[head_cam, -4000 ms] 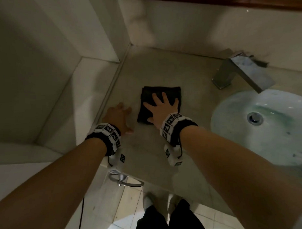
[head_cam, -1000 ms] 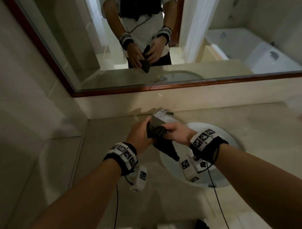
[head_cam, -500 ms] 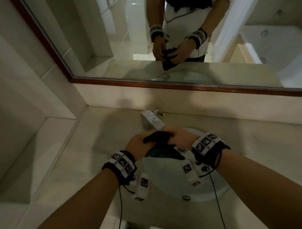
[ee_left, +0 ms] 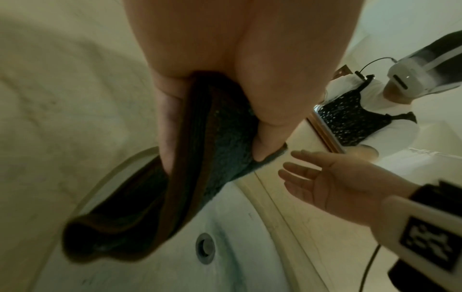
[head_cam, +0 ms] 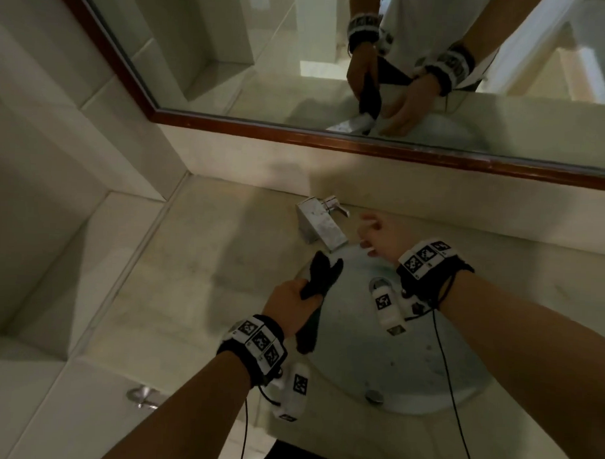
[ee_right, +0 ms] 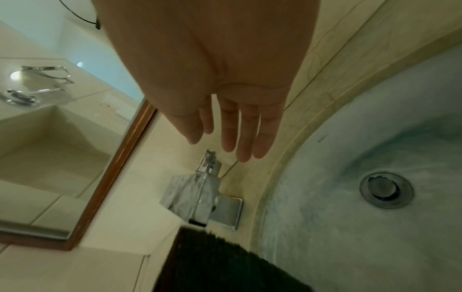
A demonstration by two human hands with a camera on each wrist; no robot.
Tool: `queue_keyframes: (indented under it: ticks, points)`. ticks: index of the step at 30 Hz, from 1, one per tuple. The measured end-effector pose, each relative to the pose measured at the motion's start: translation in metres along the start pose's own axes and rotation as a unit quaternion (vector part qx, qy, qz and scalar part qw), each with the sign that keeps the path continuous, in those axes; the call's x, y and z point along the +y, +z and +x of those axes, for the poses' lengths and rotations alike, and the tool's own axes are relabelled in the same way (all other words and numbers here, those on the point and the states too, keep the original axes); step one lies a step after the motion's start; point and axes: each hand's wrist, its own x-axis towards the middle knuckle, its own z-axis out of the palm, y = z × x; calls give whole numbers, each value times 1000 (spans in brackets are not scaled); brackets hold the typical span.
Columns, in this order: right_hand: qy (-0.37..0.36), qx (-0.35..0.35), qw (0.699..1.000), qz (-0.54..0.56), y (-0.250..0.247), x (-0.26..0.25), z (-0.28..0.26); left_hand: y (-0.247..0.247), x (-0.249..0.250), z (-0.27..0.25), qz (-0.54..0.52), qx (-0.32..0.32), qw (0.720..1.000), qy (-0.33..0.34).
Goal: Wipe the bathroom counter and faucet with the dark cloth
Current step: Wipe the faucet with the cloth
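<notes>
My left hand (head_cam: pixel 291 301) grips the dark cloth (head_cam: pixel 321 278) in its fist above the left rim of the round basin (head_cam: pixel 426 378); cloth ends stick out above and below the fist. In the left wrist view the fingers (ee_left: pixel 172 118) and thumb wrap the dark cloth (ee_left: pixel 190 168). My right hand (head_cam: pixel 379 237) hovers open just right of the square chrome faucet (head_cam: pixel 320 224), holding nothing; its straight fingers (ee_right: pixel 237 134) point toward the faucet (ee_right: pixel 197 197) without touching it. The beige stone counter (head_cam: pixel 189 277) spreads to the left.
A wood-framed mirror (head_cam: pixel 300 57) runs along the back wall and reflects both hands. The basin drain (ee_right: pixel 386 189) lies right of the faucet. A tiled wall closes the counter's left side, and a chrome ring (head_cam: pixel 141 395) hangs below the counter's front edge.
My right hand has let go of the cloth and moved up to the right of the faucet. The cloth now hangs from the left hand alone, lower and to the left.
</notes>
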Motion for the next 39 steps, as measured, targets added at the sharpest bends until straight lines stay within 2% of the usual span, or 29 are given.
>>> queue_keyframes:
  ticks: [3, 6, 10, 14, 20, 29, 39]
  points:
    - [-8, 22, 999, -26, 7, 0, 24, 9, -11, 10, -24, -21, 999, -20]
    - [0, -13, 999, -34, 16, -3, 41, 13, -18, 19, -57, -40, 997, -42]
    - [-14, -61, 995, -80, 27, -13, 52, 15, -19, 27, -43, -55, 996, -47]
    - [-6, -53, 998, -46, 31, -15, 58, 16, -21, 34, -40, -72, 996, -35]
    - [-25, 5, 997, -74, 30, -11, 63, 12, -25, 36, -76, -75, 993, -43]
    - [-12, -7, 996, -88, 28, -14, 68, 11, -19, 45, -50, -87, 994, -34]
    - [6, 1, 999, -49, 26, -13, 72, 9, -7, 49, -27, -93, 995, -26]
